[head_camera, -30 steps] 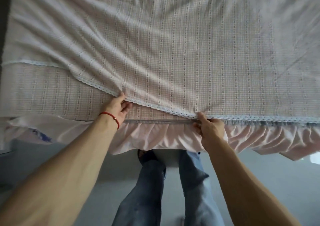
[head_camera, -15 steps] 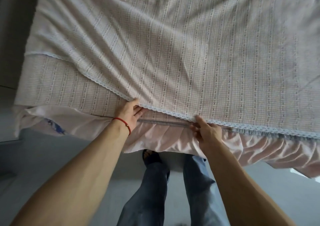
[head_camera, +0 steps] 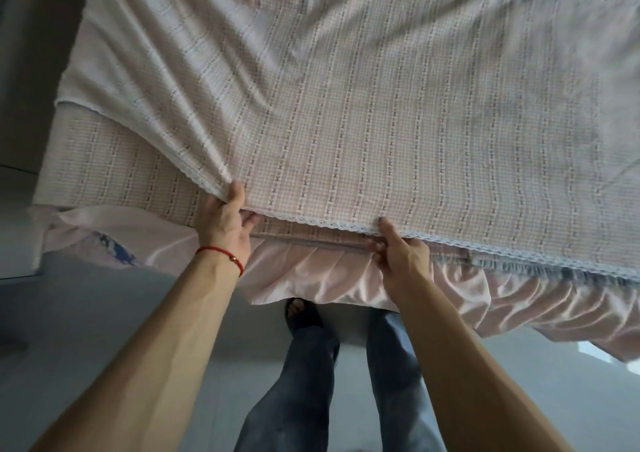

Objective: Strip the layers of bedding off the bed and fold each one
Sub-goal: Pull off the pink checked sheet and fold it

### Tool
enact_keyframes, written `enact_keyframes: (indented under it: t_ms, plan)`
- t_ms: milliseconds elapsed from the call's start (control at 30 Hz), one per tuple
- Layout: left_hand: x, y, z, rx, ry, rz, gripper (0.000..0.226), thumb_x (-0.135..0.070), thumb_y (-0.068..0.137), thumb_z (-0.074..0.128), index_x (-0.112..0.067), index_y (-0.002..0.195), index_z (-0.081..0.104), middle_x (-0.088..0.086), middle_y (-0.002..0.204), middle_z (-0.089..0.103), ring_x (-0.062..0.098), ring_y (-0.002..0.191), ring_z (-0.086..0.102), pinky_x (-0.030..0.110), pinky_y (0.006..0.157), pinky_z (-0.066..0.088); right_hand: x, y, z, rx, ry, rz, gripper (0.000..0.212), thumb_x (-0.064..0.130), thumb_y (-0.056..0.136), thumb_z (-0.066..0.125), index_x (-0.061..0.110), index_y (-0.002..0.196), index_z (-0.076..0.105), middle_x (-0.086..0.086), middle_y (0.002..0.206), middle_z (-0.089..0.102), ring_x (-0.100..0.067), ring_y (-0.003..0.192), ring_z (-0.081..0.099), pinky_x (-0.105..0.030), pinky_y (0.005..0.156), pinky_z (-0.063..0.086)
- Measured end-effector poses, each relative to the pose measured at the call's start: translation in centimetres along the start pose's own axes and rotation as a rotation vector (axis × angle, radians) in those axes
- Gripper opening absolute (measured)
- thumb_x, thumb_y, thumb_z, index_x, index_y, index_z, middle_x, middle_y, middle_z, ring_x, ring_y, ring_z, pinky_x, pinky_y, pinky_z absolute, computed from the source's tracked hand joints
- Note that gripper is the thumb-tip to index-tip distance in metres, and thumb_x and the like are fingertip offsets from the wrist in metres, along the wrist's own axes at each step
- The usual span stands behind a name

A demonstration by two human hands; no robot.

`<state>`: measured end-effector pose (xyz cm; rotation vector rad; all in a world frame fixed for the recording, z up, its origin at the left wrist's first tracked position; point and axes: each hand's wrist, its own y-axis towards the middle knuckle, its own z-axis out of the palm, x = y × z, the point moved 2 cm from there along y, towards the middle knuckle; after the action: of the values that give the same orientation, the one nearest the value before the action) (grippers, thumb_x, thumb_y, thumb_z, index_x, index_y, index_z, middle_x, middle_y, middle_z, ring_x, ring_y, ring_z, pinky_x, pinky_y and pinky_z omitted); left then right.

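Bedding seen from above, spread on a bed (head_camera: pixel 52 161). Left hand (head_camera: pixel 225 221) gripping the lace-trimmed edge of the pink checked top sheet (head_camera: pixel 346 122), lifting it into folds. Right hand (head_camera: pixel 401 254) pinching the same lace edge (head_camera: pixel 311 219) above the ruffled bed skirt (head_camera: pixel 322 271). Probably light, soft, limp fabric; best gripped along that hem.

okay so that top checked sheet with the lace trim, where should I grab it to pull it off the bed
Probably by the lace-trimmed edge of the top checked sheet, coming from the foot of the bed. That hem lies loose over the layer beneath, above the pink ruffled skirt, so fingers can slip under it. The left hand and right hand already pinch it there, spaced apart.
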<state>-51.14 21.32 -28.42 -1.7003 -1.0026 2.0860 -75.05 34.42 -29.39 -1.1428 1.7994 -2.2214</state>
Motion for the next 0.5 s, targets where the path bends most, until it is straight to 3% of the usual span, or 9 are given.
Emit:
enact_keyframes:
  t_ms: [67, 167, 367, 500]
  plan:
    - [0.8, -0.7, -0.6, -0.085, -0.010, 0.007, 0.027, -0.025, 0.096, 0.069, -0.013, 0.120, 0.067, 0.009, 0.118, 0.073, 0.023, 0.105, 0.072, 0.038, 0.082, 0.060, -0.2, 0.0, -0.3, -0.020, -0.028, -0.030, 0.025, 0.022, 0.092, 0.078, -0.001, 0.091, 0.070, -0.005, 0.054, 0.065, -0.014, 0.050, 0.063, -0.022, 0.044, 0.046]
    - [2.8, -1.3, -1.1, -0.185, 0.038, -0.051, 0.015, -0.024, 0.095, 0.070, -0.014, 0.107, 0.069, 0.007, 0.105, 0.074, 0.023, 0.097, 0.073, 0.042, 0.081, 0.062, -1.0, 0.2, -1.2, -0.083, -0.105, -0.036, 0.038, 0.025, 0.089, 0.081, -0.010, 0.100, 0.070, -0.013, 0.062, 0.072, -0.016, 0.050, 0.066, -0.028, 0.050, 0.051]
    - [2.9, 1.1, -1.1, -0.082, 0.189, -0.140, 0.016, -0.010, 0.096, 0.067, -0.013, 0.111, 0.066, 0.011, 0.109, 0.074, 0.027, 0.097, 0.074, 0.038, 0.067, 0.063, -1.1, 0.6, -1.6, -0.192, -0.223, -0.085, 0.047, 0.028, 0.086, 0.084, -0.014, 0.098, 0.068, -0.011, 0.059, 0.072, -0.018, 0.047, 0.068, -0.026, 0.046, 0.054]
    - [2.7, 1.2, -1.4, -0.117, 0.218, -0.092, 0.012, -0.011, 0.092, 0.072, -0.011, 0.103, 0.067, 0.013, 0.105, 0.075, 0.027, 0.093, 0.075, 0.045, 0.074, 0.063, -2.0, 0.7, -2.6, -0.189, -0.350, -0.083, 0.050, 0.045, 0.082, 0.084, -0.003, 0.087, 0.072, -0.014, 0.071, 0.076, -0.026, 0.062, 0.075, -0.034, 0.062, 0.059]
